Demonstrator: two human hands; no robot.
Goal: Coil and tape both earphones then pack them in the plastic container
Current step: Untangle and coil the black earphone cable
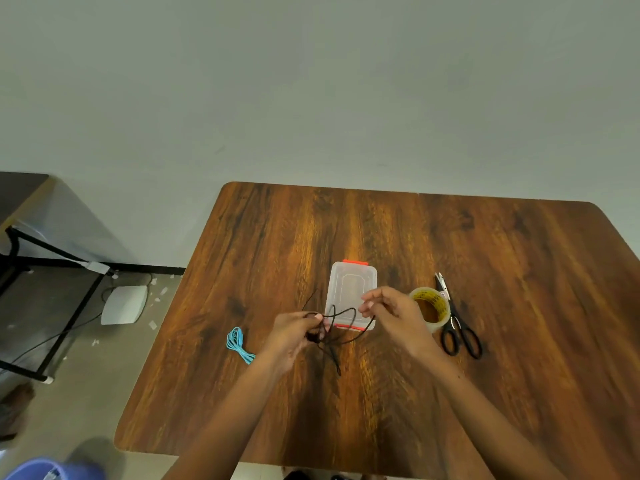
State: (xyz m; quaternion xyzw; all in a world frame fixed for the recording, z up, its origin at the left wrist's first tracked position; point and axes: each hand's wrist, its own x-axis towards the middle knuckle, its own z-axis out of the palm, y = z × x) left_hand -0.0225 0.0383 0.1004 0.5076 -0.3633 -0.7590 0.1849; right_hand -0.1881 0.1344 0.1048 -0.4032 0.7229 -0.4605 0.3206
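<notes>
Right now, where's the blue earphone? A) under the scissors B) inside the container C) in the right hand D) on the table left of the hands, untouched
D: the blue earphone lies bundled on the table, left of the left hand, touched by neither hand; both the left hand and the right hand hold the black earphone.

Soft, even light, mild glare on the table point(381, 230), wide-angle bending at blurred edges.

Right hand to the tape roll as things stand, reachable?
Probably not yet: the right hand sits just beside the tape roll with nothing between, but its grip pinches the black earphone cable, also held by the left hand.
</notes>
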